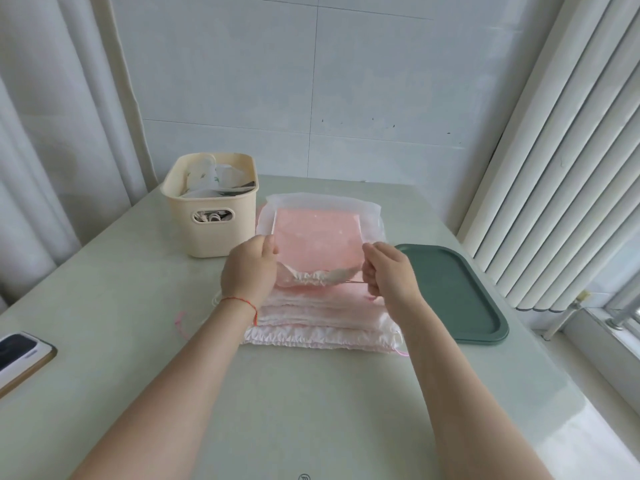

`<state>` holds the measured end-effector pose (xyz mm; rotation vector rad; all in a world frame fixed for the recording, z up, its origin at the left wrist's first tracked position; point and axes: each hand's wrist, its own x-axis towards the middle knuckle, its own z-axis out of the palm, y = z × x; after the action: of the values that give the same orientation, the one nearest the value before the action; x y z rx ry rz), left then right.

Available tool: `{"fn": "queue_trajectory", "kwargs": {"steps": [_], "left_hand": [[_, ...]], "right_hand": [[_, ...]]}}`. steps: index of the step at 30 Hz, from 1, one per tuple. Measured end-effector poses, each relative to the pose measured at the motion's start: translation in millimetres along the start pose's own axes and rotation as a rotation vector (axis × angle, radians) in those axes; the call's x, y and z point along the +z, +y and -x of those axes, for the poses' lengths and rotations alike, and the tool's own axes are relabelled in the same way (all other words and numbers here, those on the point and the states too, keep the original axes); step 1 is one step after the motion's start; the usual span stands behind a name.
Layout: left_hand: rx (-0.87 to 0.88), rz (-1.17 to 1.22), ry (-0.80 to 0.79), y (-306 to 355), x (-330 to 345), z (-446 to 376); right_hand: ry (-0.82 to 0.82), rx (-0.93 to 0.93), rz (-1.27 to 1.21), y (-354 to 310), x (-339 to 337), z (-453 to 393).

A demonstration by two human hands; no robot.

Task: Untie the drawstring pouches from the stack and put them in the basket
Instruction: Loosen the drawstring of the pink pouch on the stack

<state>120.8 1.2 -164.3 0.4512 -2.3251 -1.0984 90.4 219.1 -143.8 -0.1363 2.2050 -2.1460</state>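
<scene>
Sheer white pouch (322, 216) lies on top of the pink stack (322, 320), mid-bench (104, 306). We grip its gathered mouth with the left hand (247, 271); the right hand (389, 268) pinches the drawstring (349, 282), drawn taut. Cream basket (211, 233) stands just left of the stack, green tray (460, 299) right.

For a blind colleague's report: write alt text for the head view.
Both hands, left hand and right hand, hold a sheer pouch by its gathered mouth above the pink pouch stack. A cream basket stands left, a green tray right.
</scene>
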Motion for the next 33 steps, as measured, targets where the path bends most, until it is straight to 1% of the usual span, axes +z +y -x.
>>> {"fn": "queue_trajectory", "kwargs": {"steps": [2,3,5,8,10,12,13,15,18,21,24,27,29,31,33], "left_hand": [[-0.045,-0.126,0.042,-5.4,-3.3,-5.4],[-0.055,-0.154,0.035,-7.0,-2.2,-5.6],[-0.032,-0.145,-0.01,-5.5,-2.4,-6.0],[0.02,0.046,-0.158,9.5,-4.9,-18.5],[-0.014,0.232,-0.276,27.5,-7.9,-28.0],[-0.052,0.38,-0.426,45.5,-5.7,-34.5],[-0.061,0.413,-0.503,52.4,-2.9,-36.3],[-0.07,0.421,-0.617,61.0,3.1,-40.7],[-0.103,0.365,-0.725,63.7,7.2,-46.7],[-0.135,0.3,-0.831,60.2,9.0,-49.7],[-0.234,0.382,-0.883,54.1,11.8,-50.7],[-0.278,0.409,-0.896,48.9,10.9,-52.6],[-0.276,0.381,-0.921,44.8,10.1,-54.4],[-0.243,0.347,-0.909,42.5,8.6,-54.7],[-0.202,0.346,-0.839,41.0,7.6,-53.7]], "right_hand": [[0.145,-0.04,0.168,-1.6,-0.9,-1.8],[0.184,-0.063,0.233,-0.9,-0.9,-2.4],[0.196,-0.127,0.381,-0.3,1.2,-4.2],[0.072,-0.183,0.606,-14.1,0.9,-12.5],[-0.038,-0.186,0.666,-30.2,3.0,-18.9],[-0.146,-0.187,0.637,-43.7,10.7,-26.2],[-0.199,-0.19,0.613,-48.5,16.4,-28.8],[-0.289,-0.213,0.611,-54.0,26.2,-36.3],[-0.38,-0.244,0.675,-54.9,32.6,-49.8],[-0.352,-0.246,0.643,-46.0,34.0,-62.9],[-0.304,-0.271,0.551,-32.7,37.2,-65.0],[-0.272,-0.24,0.32,-25.7,39.4,-61.6],[-0.235,-0.197,0.244,-24.4,38.3,-62.1],[-0.157,-0.128,0.173,-22.9,35.3,-67.1],[-0.029,-0.044,0.09,-22.7,29.2,-73.6]]}}
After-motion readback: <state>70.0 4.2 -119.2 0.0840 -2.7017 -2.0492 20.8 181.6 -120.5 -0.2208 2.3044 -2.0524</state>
